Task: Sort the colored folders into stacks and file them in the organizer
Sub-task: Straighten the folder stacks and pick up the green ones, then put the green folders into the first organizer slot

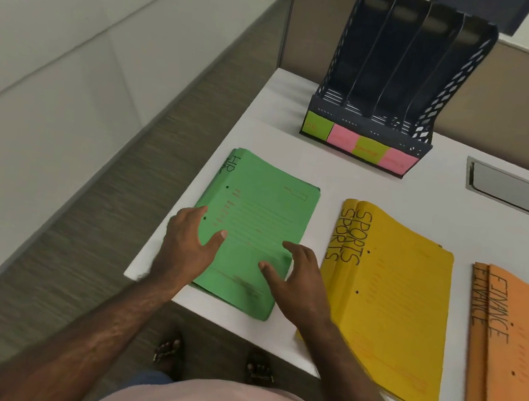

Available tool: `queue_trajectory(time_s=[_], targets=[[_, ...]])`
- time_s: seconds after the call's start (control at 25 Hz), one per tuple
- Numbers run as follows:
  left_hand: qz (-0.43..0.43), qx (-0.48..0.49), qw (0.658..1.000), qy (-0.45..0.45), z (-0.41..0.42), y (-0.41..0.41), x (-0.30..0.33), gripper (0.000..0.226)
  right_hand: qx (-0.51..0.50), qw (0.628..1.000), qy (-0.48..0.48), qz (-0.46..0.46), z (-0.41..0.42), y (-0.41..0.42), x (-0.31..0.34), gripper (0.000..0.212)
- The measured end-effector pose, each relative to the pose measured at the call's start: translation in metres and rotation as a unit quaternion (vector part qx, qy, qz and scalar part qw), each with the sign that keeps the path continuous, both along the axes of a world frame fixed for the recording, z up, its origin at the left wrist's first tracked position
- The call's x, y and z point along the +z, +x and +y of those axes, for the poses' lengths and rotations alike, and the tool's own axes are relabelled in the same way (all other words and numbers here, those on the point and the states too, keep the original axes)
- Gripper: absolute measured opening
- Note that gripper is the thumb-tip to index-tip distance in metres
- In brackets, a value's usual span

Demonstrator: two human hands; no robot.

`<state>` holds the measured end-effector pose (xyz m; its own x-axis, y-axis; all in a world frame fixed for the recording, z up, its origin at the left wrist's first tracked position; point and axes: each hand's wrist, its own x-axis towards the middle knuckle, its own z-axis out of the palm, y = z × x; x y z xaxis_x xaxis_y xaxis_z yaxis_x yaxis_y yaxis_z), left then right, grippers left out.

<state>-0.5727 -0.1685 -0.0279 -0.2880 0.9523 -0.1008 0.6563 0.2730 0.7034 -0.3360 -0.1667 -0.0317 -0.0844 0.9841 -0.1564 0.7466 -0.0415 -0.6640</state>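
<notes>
1. My left hand (189, 240) lies on the left edge of the green folder stack (251, 229), fingers spread and relaxed, thumb on the top cover. The grip is apart, nothing pinched.
2. My right hand (296, 278) rests at the stack's near-right edge, fingers straight and splayed, fingertips on the paper. Also apart.
3. The green stack sits at the near-left corner of the white desk (329, 176), marked "HR". Its near end lies close to the desk edge, where floor drops away to the left.
4. Just right, a strip of bare desk, then the yellow folders (389, 300) marked "SPORTS", overhanging the near edge slightly. Farther right, the orange folders (518, 362) marked "FINANCE", partly cut off by the frame.
5. The dark organizer (392, 82) stands upright at the far side, four slots, perforated plastic walls. Green and pink sticky labels (358, 144) along its front base.
6. Open desk lies between the green stack and the organizer.
7. Folders are matte card, flat, with punched holes and faint printed lines. A recessed metal slot (520, 192) sits far right in the desk.
</notes>
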Motion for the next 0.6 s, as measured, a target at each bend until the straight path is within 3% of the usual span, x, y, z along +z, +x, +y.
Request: queue_trajectory(time_s=[0.36, 0.6], targets=[[0.000, -0.105, 0.990, -0.091, 0.038, -0.073, -0.017, 0.055, -0.196, 0.979, -0.050, -0.013, -0.006, -0.060, -0.007, 0.081], [-0.208, -0.046, 0.963, -0.166, 0.060, -0.087, -0.019, 0.074, -0.294, 0.950, -0.070, 0.076, -0.007, -0.067, -0.007, 0.080]])
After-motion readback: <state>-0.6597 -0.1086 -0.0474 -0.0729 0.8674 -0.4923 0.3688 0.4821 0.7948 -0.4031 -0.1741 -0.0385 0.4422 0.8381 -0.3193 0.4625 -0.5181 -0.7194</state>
